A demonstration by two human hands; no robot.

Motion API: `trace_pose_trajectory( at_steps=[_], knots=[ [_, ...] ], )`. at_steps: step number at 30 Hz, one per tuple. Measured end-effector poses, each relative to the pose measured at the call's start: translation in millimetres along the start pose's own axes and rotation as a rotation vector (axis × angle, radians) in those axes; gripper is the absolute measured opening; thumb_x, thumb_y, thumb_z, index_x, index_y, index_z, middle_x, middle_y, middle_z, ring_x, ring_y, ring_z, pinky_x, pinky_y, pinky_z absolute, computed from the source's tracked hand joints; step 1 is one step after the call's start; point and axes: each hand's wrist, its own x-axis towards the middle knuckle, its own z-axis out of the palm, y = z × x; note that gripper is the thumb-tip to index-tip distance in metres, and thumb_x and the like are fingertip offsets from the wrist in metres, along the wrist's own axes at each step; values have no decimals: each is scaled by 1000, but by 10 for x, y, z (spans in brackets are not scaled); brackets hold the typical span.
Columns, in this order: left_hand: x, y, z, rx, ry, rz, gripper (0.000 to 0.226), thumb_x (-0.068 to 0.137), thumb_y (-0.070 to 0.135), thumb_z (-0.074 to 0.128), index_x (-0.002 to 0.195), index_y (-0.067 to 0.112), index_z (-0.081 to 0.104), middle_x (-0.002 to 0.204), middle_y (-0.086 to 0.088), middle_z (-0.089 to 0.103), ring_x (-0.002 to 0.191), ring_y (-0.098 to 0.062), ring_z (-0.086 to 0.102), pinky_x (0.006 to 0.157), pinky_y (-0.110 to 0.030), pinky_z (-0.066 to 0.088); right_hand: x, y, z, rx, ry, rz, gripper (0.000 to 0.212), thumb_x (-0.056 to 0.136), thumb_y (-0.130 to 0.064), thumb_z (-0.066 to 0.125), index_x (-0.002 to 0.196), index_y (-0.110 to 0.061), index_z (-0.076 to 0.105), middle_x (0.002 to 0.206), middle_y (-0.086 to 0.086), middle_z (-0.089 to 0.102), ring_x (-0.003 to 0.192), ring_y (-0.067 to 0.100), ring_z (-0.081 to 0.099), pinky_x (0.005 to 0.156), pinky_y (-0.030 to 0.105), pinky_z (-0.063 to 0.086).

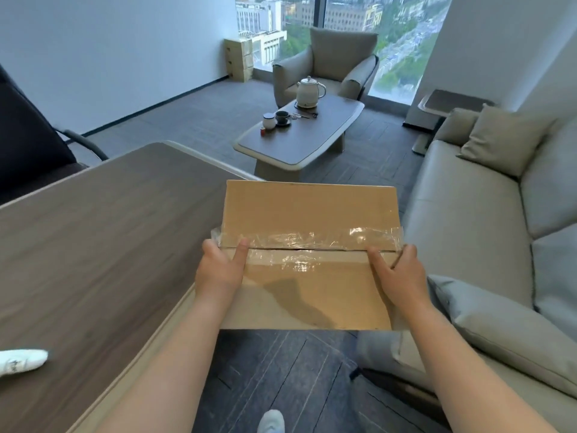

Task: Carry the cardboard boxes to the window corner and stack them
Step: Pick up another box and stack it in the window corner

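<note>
I hold a flat brown cardboard box (309, 214) level in front of me, its top seam sealed with clear tape. My left hand (218, 270) grips its left edge with the thumb on top. My right hand (398, 273) grips the right edge the same way. The box hangs above the floor between the desk and the sofa. Far off, a stack of cardboard boxes (239, 57) stands in the corner by the window (343, 14), against the left wall.
A wooden desk (93, 245) fills the left, with a white object (22, 360) on it and a dark office chair (28, 142) behind. A grey sofa (487, 220) lines the right. A low table (312, 132) with a kettle (309, 92) and cups, and an armchair (331, 64), stand ahead.
</note>
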Motion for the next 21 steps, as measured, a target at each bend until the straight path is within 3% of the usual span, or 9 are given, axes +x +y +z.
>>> trace_pose_trajectory(
  at_steps=[5, 10, 12, 15, 21],
  knots=[
    [800, 331, 217, -12, -85, 75, 44, 89, 48, 49, 100, 8, 36, 92, -6, 50, 82, -25, 48, 70, -34, 38, 611, -243, 128, -26, 85, 11, 42, 87, -46, 58, 97, -11, 37, 76, -8, 43, 78, 23, 47, 63, 32, 32],
    [1357, 610, 570, 3, -128, 114, 50, 89, 49, 48, 109, 4, 39, 95, -8, 51, 83, -25, 50, 73, -37, 43, 1197, -291, 153, -54, 131, 25, 43, 87, -47, 57, 97, -11, 37, 75, -9, 43, 75, 22, 46, 52, 24, 29],
    [1569, 732, 743, 7, -135, 131, 50, 90, 49, 47, 109, 3, 39, 95, -8, 51, 82, -25, 50, 70, -35, 41, 1477, -277, 166, -47, 138, 30, 42, 87, -47, 57, 97, -11, 37, 75, -10, 43, 75, 21, 46, 52, 22, 29],
    [1893, 942, 1039, 16, -140, 139, 51, 90, 49, 47, 111, 4, 38, 97, -8, 52, 87, -27, 53, 71, -35, 41, 1971, -233, 204, -26, 139, 41, 42, 86, -47, 57, 95, -11, 38, 77, -7, 45, 75, 22, 47, 54, 31, 31],
    [2525, 1539, 1634, 18, -105, 87, 55, 91, 48, 47, 117, 1, 36, 98, -9, 50, 95, -31, 54, 74, -35, 40, 3105, -260, 164, 3, 83, 40, 44, 85, -50, 57, 98, -12, 39, 93, 2, 52, 81, 23, 49, 64, 32, 35]
  ],
)
